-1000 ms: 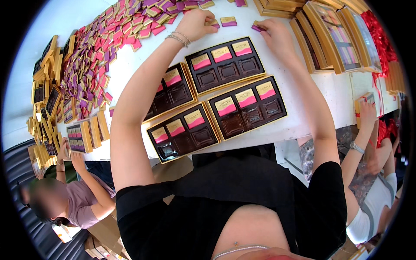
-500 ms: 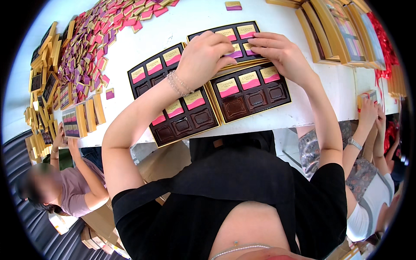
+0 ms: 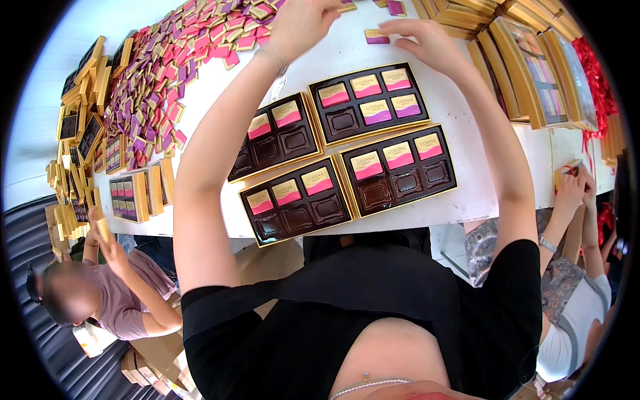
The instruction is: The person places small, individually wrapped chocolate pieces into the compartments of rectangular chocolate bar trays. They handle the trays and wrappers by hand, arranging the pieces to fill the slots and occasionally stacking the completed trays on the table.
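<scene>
My left hand (image 3: pixel 301 28) reaches to the far edge of the view, its fingertips beside a gold-and-purple wrapped chocolate (image 3: pixel 347 6); the fingers are bent, the thumb apart. My right hand (image 3: pixel 427 43) is open, forefinger and thumb spread beside another gold-and-purple chocolate (image 3: pixel 377 38). Between my arms lie several open gold-rimmed boxes with dark moulded trays. The back right box (image 3: pixel 343 120) holds pink and purple pieces and one bare hollow. Front right (image 3: pixel 407 181) and front left (image 3: pixel 297 219) boxes each have a pink back row. My left forearm partly hides the back left box (image 3: pixel 294 141).
Loose wrapped chocolates (image 3: pixel 153 87) heap at the far left, with gold boxes (image 3: pixel 87 127) beyond. More gold boxes (image 3: pixel 517 73) stand at the right near red ribbon (image 3: pixel 593 87). Co-workers sit at both sides; the left one (image 3: pixel 133 287) lifts a hand.
Both hands have left the back right box and moved farther away, onto the loose pieces. The view has shifted, and the boxes appear lower and to the right.
</scene>
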Demonstrator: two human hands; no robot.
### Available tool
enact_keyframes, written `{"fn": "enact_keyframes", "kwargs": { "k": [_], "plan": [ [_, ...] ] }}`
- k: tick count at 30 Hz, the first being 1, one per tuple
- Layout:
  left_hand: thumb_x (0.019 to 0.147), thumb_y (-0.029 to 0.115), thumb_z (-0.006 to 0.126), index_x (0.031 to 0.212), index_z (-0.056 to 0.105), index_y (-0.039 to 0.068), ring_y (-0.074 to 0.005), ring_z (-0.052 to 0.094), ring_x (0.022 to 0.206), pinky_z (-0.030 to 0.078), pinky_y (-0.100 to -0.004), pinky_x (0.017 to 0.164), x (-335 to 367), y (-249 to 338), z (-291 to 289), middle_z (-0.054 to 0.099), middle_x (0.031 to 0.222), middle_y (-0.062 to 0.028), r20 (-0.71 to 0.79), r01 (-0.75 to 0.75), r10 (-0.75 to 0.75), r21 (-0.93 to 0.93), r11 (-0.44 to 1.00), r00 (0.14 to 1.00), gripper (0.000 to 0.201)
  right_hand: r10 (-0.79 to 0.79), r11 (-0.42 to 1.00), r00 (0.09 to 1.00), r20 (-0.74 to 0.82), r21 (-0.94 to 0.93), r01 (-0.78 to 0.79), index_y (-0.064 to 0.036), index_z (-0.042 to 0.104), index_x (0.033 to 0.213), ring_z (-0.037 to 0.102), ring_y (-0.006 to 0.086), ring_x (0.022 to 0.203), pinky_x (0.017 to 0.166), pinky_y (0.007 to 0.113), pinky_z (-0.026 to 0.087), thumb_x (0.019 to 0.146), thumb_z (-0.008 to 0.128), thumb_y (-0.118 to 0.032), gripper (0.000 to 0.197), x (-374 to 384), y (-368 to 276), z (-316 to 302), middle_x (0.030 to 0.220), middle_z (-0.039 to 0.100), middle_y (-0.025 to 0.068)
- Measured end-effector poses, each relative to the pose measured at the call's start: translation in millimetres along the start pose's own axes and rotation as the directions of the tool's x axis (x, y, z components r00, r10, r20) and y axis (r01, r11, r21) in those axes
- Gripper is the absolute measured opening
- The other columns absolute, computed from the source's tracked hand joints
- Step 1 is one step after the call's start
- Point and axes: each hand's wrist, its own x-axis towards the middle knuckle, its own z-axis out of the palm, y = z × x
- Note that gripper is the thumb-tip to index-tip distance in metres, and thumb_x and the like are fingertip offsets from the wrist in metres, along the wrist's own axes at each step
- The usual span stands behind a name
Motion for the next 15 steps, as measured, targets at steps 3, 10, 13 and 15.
{"fn": "enact_keyframes", "kwargs": {
  "k": [3, 10, 13, 15],
  "plan": [
    [0.081, 0.022, 0.070, 0.105, 0.070, 0.005, -0.0389, 0.067, 0.082, 0.055, -0.0469, 0.076, 35.0, -47.9, 57.0, 0.070, 0.091, -0.0157, -0.076, -0.093, 0.098, 0.068, 0.993, 0.992, 0.029, 0.071, 0.997, 0.992, 0.105, 0.002, -0.072, -0.0061, 0.069, 0.117, 0.066, 0.0285, 0.106, 0.093, 0.036, 0.051, 0.086, 0.067, -0.003, 0.031, 23.1, 23.2, 28.7, 0.115, 0.070, 0.0118],
    [0.082, 0.026, 0.061, 0.104, 0.070, 0.009, -0.0367, 0.069, 0.093, 0.055, -0.0476, 0.084, 29.8, 7.2, 37.7, 0.071, 0.100, -0.0209, 0.288, 0.250, -0.276, 0.123, 0.960, 0.917, 0.030, 0.192, 0.954, 0.981, 0.001, 0.233, -0.187, -0.0049, 0.071, 0.108, 0.066, 0.0258, 0.099, 0.088, 0.035, 0.052, 0.082, 0.070, -0.004, 0.027, 6.5, 21.3, 31.5, 0.103, 0.071, 0.0096],
    [0.080, 0.029, 0.061, 0.096, 0.071, 0.008, -0.0365, 0.069, 0.092, 0.055, -0.0456, 0.084, 14.0, -9.7, 29.0, 0.071, 0.097, -0.0206, 0.382, 0.257, -0.351, 0.276, 0.926, 0.855, 0.028, 0.123, 0.976, 0.991, -0.056, 0.190, -0.110, -0.0034, 0.072, 0.099, 0.069, 0.0295, 0.086, 0.078, 0.041, 0.053, 0.083, 0.071, -0.015, 0.019, 17.1, -27.0, 6.0, 0.093, 0.073, 0.0132],
    [0.080, 0.029, 0.063, 0.096, 0.072, 0.008, -0.0357, 0.069, 0.092, 0.055, -0.0443, 0.083, -11.5, -13.2, 6.9, 0.072, 0.095, -0.0202, 0.370, 0.301, -0.413, 0.324, 0.897, 0.832, 0.027, -0.065, 0.956, 0.989, 0.131, 0.292, 0.025, -0.0040, 0.071, 0.104, 0.066, 0.0260, 0.098, 0.087, 0.036, 0.052, 0.081, 0.071, -0.004, 0.024, 7.0, -78.0, 1.2, 0.102, 0.071, 0.0096]
  ]
}}
